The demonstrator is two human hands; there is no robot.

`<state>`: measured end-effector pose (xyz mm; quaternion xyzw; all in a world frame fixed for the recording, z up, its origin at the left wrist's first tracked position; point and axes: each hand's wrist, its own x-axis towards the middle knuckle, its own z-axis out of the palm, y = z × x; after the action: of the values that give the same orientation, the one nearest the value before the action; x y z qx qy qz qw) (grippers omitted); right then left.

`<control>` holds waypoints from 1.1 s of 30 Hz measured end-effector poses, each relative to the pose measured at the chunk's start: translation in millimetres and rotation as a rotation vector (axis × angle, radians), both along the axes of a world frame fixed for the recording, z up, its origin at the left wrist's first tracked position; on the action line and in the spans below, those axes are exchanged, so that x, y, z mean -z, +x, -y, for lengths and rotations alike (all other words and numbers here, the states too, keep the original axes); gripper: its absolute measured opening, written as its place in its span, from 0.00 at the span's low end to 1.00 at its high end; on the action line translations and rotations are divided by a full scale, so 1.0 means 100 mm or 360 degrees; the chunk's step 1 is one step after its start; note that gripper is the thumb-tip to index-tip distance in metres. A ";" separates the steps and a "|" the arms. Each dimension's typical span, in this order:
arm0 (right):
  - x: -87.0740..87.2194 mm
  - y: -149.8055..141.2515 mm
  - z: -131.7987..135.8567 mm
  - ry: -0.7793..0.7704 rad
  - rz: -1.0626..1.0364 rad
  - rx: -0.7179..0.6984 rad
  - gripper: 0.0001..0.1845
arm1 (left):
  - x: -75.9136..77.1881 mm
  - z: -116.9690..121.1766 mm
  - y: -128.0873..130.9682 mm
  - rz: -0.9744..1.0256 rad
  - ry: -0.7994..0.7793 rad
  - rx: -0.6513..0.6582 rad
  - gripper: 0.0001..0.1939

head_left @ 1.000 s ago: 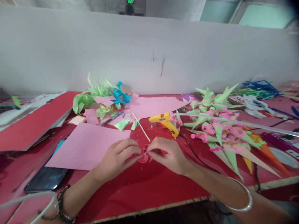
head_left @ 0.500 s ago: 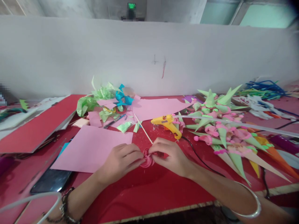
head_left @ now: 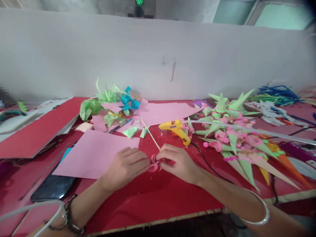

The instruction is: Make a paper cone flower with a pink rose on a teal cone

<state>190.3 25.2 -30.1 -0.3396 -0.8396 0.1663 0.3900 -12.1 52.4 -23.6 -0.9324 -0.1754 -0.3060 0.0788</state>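
Note:
Both my hands meet over the red tabletop around a small curled piece of pink paper strips point(head_left: 154, 164). My left hand point(head_left: 129, 166) pinches its left side, fingers closed. On the other side my right hand point(head_left: 176, 163) grips it between thumb and fingers, which partly hide it. A thin wooden stick point(head_left: 151, 134) lies on the table, its near end running up to my right hand's fingers. Just beyond that hand rests a yellow glue gun point(head_left: 174, 128) with a long clear glue stick point(head_left: 222, 124) in its back.
A pink paper sheet point(head_left: 96, 154) partly covers a phone point(head_left: 53, 187) at left. Green and blue paper scraps point(head_left: 108, 98) pile up at the back. Several green-and-pink paper cones point(head_left: 232, 138) heap at right. The glue gun's black cord point(head_left: 209, 161) runs past my right forearm.
The view has shifted slightly, so the table things sit a little higher. My hands keep hold of the pink curled strips, with only small finger movement.

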 end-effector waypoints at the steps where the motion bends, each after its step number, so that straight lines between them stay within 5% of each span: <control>1: 0.00 0.00 0.00 0.0002 -0.0007 -0.0008 0.05 | 0.00 0.00 0.00 -0.0008 -0.0009 0.0007 0.04; 33: -0.01 0.02 0.01 0.0326 0.0355 0.0039 0.08 | -0.03 -0.01 0.02 -0.0071 0.0022 -0.0029 0.05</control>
<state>192.0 23.7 -28.9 -0.3247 -0.8861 0.0362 0.3289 -10.4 53.5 -20.5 -0.9368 -0.1799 -0.2857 0.0918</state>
